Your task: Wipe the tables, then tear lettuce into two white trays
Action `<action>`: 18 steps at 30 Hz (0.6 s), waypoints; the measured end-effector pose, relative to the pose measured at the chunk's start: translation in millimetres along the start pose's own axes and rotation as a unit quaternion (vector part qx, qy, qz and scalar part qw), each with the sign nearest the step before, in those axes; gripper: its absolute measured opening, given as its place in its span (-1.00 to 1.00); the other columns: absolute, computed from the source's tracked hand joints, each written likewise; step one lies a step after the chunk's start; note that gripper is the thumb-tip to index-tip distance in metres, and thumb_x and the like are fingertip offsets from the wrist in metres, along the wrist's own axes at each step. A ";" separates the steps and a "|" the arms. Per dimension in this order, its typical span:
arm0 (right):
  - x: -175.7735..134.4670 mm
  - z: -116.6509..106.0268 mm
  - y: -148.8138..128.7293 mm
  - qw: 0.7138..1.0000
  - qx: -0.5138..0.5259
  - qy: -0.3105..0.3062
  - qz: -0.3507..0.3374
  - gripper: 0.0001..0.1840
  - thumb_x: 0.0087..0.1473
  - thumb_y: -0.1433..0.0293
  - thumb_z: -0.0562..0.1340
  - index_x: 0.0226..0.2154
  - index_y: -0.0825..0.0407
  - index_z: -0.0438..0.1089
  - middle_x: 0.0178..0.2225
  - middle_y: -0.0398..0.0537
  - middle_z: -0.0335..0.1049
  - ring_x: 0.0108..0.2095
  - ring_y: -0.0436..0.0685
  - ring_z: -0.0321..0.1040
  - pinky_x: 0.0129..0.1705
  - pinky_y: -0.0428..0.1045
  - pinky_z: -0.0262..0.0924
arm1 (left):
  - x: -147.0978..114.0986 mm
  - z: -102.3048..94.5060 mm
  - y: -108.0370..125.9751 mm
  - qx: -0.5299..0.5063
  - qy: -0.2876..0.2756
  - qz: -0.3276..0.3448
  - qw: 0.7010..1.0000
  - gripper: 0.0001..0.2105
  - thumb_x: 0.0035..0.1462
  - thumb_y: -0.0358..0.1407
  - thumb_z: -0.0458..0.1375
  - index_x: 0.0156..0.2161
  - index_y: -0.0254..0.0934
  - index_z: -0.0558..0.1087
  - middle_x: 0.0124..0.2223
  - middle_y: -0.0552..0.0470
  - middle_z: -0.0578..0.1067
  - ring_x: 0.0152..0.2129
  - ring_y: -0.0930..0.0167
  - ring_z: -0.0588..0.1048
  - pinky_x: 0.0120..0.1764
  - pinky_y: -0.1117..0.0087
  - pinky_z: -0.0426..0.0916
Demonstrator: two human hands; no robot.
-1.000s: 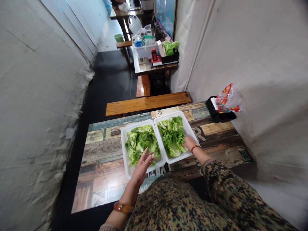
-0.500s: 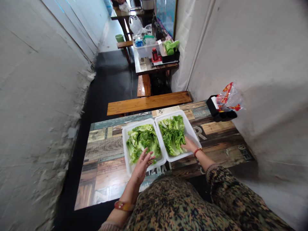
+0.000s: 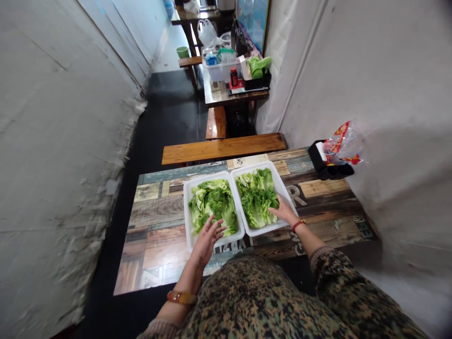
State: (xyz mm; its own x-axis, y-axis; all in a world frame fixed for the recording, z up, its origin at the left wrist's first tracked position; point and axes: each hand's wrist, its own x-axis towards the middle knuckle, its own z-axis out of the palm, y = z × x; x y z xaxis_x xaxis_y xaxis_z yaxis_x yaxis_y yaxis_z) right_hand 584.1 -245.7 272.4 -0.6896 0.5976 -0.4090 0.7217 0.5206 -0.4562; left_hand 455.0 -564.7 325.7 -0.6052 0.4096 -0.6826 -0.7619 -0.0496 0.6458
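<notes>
Two white plastic trays, the left tray (image 3: 187, 221) and the right tray (image 3: 284, 190), stand side by side on the table, each filled with green lettuce leaves. Over the near edge of the left tray hovers my left hand (image 3: 208, 238), fingers spread and holding nothing, just short of the left lettuce (image 3: 215, 200). My right hand (image 3: 285, 212) is at the right side of the right tray, thumb and fingers apart, its fingertips at the edge of the right lettuce (image 3: 257, 197). Whether they press on the leaves is hard to see.
The wood-patterned table (image 3: 155, 240) has a black holder (image 3: 319, 157) with a clear red-printed plastic bag (image 3: 344, 143) at its right end, by the wall. Beyond it are a wooden bench (image 3: 222, 148) and another table carrying a plastic bin (image 3: 222, 73) and a red-capped bottle (image 3: 233, 76).
My right hand has drawn slightly back toward the right edge of the right lettuce. My left hand stays over the left tray's near side. The view has shifted a little.
</notes>
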 end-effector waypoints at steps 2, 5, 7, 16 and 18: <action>-0.9 7.3 -4.6 1.000 0.027 0.006 -0.004 -0.12 -0.05 0.15 0.29 0.26 0.11 0.04 -0.02 0.16 0.40 0.03 0.28 0.32 -0.02 0.06 0.21 | 1.7 -0.8 -1.1 -0.003 -0.001 0.001 1.000 -0.37 0.04 -0.22 0.29 0.21 -0.18 0.21 0.04 -0.19 0.50 -0.19 0.32 0.58 -0.14 0.33 0.41; -1.6 23.8 -13.9 0.997 0.042 -0.040 -0.051 -0.01 -0.06 0.14 0.30 0.32 0.09 -0.10 0.22 0.24 0.14 0.25 0.27 0.06 0.17 0.10 0.07 | 5.9 -2.5 -4.8 0.012 0.008 0.004 1.000 -0.36 0.05 -0.21 0.29 0.22 -0.18 0.21 0.06 -0.21 0.49 -0.19 0.32 0.57 -0.14 0.34 0.40; -1.7 33.2 -17.2 0.994 0.045 -0.069 -0.077 0.01 -0.06 0.14 0.31 0.33 0.05 -0.12 0.29 0.22 0.02 0.31 0.26 -0.07 0.23 0.12 -0.01 | 8.6 -4.8 -8.2 0.026 0.015 0.001 1.000 -0.35 0.04 -0.19 0.30 0.22 -0.20 0.22 0.06 -0.22 0.48 -0.19 0.33 0.57 -0.15 0.35 0.38; -1.6 23.8 -3.3 0.995 0.032 -0.024 -0.095 -0.10 0.02 0.18 0.26 0.32 0.01 -0.10 0.27 0.16 0.10 0.27 0.24 0.06 0.23 0.14 0.04 | 9.7 -14.6 -10.4 0.017 0.032 -0.004 0.999 -0.35 0.01 -0.17 0.31 0.20 -0.20 0.23 -0.01 -0.18 0.51 -0.22 0.33 0.57 -0.18 0.38 0.37; -4.2 20.1 -0.1 0.995 0.018 -0.006 -0.095 -0.09 0.02 0.20 0.27 0.32 0.02 -0.10 0.26 0.17 0.12 0.25 0.26 0.10 0.21 0.13 0.07 | 9.5 -14.1 -9.0 0.015 0.032 -0.001 0.999 -0.36 0.00 -0.17 0.31 0.19 -0.19 0.24 -0.03 -0.16 0.53 -0.23 0.33 0.57 -0.18 0.36 0.37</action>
State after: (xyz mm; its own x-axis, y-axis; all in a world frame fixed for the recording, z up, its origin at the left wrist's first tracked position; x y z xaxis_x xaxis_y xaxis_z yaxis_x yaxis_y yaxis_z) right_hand 585.7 -260.5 258.3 -0.8144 0.4834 -0.3211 0.5754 0.6010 -0.5547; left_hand 452.9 -573.3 308.6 -0.6184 0.3508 -0.7032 -0.7561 -0.0218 0.6540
